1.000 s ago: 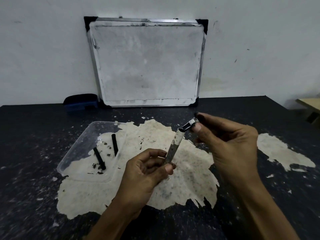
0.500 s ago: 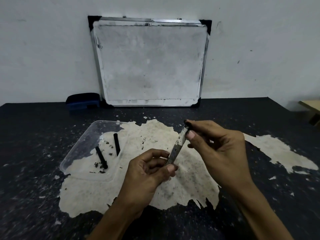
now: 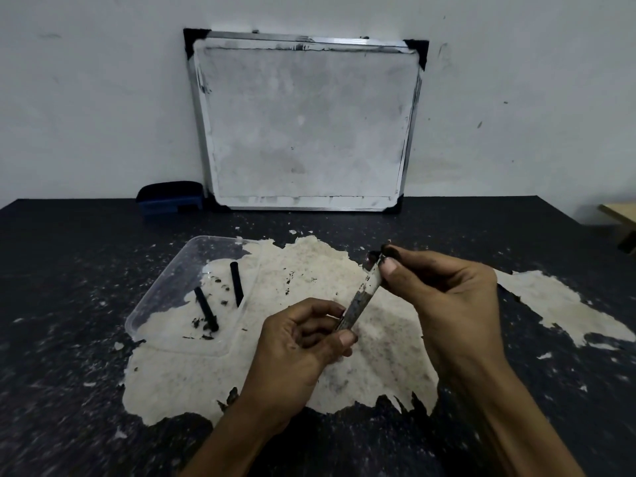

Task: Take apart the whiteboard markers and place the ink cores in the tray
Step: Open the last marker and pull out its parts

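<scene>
- Your left hand [image 3: 296, 349] keeps its grip on the lower end of the marker barrel [image 3: 359, 302], thumb and fingers pinched around it; the barrel tilts up and to the right above the tabletop [image 3: 69, 390], much as it did a second ago.
- Your right hand [image 3: 444, 297] has come in closer. A second ago it held a small silvery end piece just off the barrel's top; now its ink-stained thumb and forefinger are clenched on the barrel's upper end, and that piece is no longer visible.
- Whether anything is being drawn out of the barrel at the top, you cannot tell: your fingertips [image 3: 390, 268] cover it.
- The clear plastic tray [image 3: 165, 290] sits to the left of your hands, unmoved. Two black ink cores [image 3: 205, 308] lie in it, apart from each other, with dark ink smudges between and around them.
- The tabletop is dark and speckled, with a large pale patch [image 3: 303, 280] where the surface layer has peeled away; the tray rests partly on it. A smaller pale patch lies to the right of your right hand.
- A smudged whiteboard [image 3: 303, 122] with a metal frame and black corners leans against the pale wall [image 3: 86, 98] at the tabletop's far edge.
- A dark blue eraser [image 3: 168, 198] sits just beside the whiteboard's lower left corner.
</scene>
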A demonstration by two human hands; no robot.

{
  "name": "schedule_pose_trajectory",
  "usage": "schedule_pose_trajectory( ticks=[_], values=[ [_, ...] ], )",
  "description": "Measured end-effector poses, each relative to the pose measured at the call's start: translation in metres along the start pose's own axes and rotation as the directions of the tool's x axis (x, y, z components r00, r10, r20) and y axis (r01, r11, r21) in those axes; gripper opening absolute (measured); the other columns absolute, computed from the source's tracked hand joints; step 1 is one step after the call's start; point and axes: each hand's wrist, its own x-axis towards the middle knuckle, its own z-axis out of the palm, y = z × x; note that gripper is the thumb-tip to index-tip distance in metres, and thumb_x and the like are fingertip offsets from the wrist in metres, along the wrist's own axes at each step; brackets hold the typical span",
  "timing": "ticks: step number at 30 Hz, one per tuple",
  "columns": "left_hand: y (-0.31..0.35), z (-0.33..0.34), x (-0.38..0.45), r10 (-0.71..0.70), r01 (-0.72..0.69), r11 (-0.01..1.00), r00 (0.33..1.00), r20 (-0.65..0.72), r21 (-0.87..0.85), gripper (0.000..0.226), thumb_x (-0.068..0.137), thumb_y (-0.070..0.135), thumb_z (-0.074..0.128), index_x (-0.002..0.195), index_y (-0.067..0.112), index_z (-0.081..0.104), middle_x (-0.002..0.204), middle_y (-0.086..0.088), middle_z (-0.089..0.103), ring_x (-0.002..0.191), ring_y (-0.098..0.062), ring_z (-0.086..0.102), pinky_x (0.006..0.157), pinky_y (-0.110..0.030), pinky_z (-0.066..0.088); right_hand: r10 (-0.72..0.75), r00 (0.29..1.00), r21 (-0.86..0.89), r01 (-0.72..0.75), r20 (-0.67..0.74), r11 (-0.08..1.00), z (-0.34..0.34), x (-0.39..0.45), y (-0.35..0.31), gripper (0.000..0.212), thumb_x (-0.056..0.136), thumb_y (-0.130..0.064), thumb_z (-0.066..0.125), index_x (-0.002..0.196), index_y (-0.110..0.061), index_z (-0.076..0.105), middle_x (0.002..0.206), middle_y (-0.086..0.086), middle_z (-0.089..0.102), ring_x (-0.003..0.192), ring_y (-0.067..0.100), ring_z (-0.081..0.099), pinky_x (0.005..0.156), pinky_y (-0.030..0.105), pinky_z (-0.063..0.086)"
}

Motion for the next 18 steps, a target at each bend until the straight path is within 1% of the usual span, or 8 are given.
schedule_pose_trajectory(
  ticks=[2,4,6,8,9,12,15,18],
  values=[
    [0.0,0.0,0.0,0.012,-0.012,1.0,1.0,-0.001,0.015,0.022,0.068,0.02,0.081,0.089,0.022,0.076,0.083,-0.011,0.079,0.074,-0.03,0.075,0.074,-0.042,0.063,0.038,0.999,0.053,-0.037,-0.006,0.998,-0.001,0.0,0.001,0.018,0.065,-0.007,0.079,0.083,-0.007,0.079,0.081,0.011,0.079,0.079,0.024,0.076,0.07,0.028,0.06],
    [-0.001,0.0,-0.001,0.021,-0.02,0.999,1.0,-0.016,0.033,0.02,0.069,0.019,0.082,0.087,0.024,0.076,0.082,-0.009,0.08,0.072,-0.028,0.076,0.069,-0.038,0.063,0.067,0.998,0.062,-0.066,-0.018,0.996,-0.001,0.001,0.001,0.02,0.061,-0.011,0.08,0.08,-0.006,0.08,0.079,0.013,0.078,0.078,0.025,0.076,0.07,0.03,0.061],
    [-0.002,0.001,-0.002,0.044,-0.041,0.997,0.998,-0.041,0.07,0.019,0.072,0.012,0.083,0.084,0.024,0.077,0.079,-0.009,0.079,0.069,-0.024,0.075,0.064,-0.034,0.061,0.095,0.995,0.051,-0.094,-0.029,0.994,-0.003,0.003,0.002,0.019,0.059,-0.012,0.08,0.077,-0.006,0.079,0.078,0.015,0.077,0.079,0.028,0.075,0.074,0.036,0.062],
    [-0.004,0.002,-0.003,0.079,-0.072,0.992,0.995,-0.063,0.102,0.022,0.074,0.002,0.082,0.083,0.021,0.076,0.077,-0.009,0.078,0.067,-0.021,0.073,0.064,-0.036,0.062,0.132,0.991,0.068,-0.13,-0.025,0.989,-0.005,0.004,0.002,0.015,0.059,-0.01,0.079,0.073,-0.006,0.078,0.077,0.016,0.077,0.08,0.032,0.075,0.077,0.042,0.062],
    [-0.004,0.003,-0.003,0.1,-0.092,0.989,0.992,-0.071,0.116,0.023,0.075,-0.001,0.081,0.083,0.019,0.076,0.075,-0.008,0.077,0.067,-0.019,0.072,0.065,-0.037,0.062,0.145,0.989,0.074,-0.143,-0.022,0.987,-0.005,0.004,0.003,0.013,0.059,-0.01,0.079,0.072,-0.006,0.078,0.076,0.015,0.076,0.079,0.031,0.075,0.077,0.042,0.062],
    [-0.006,0.006,-0.006,0.171,-0.155,0.971,0.983,-0.073,0.183,0.019,0.077,-0.002,0.08,0.083,0.015,0.075,0.073,-0.003,0.074,0.067,-0.012,0.069,0.065,-0.032,0.062,0.171,0.985,0.067,-0.168,-0.032,0.983,-0.006,0.002,0.004,0.01,0.059,-0.01,0.078,0.069,-0.007,0.078,0.075,0.016,0.076,0.081,0.034,0.074,0.079,0.043,0.061],
    [-0.007,0.009,-0.009,0.238,-0.206,0.94,0.967,-0.089,0.271,0.016,0.079,0.0,0.08,0.079,0.014,0.073,0.067,0.006,0.07,0.062,-0.004,0.064,0.06,-0.024,0.056,0.207,0.976,0.06,-0.203,-0.061,0.977,-0.006,0.002,0.006,0.007,0.068,0.004,0.077,0.07,-0.003,0.076,0.082,0.025,0.075,0.088,0.042,0.073,0.082,0.047,0.06],
    [-0.006,0.012,-0.012,0.319,-0.263,0.893,0.942,-0.101,0.366,0.016,0.081,0.002,0.078,0.082,0.017,0.073,0.071,0.007,0.071,0.068,-0.008,0.067,0.061,-0.028,0.057,0.239,0.965,0.082,-0.231,-0.11,0.97,-0.007,0.002,0.007,0.013,0.075,0.011,0.072,0.07,0.0,0.074,0.084,0.029,0.073,0.087,0.044,0.072,0.081,0.047,0.06]
  ],
)
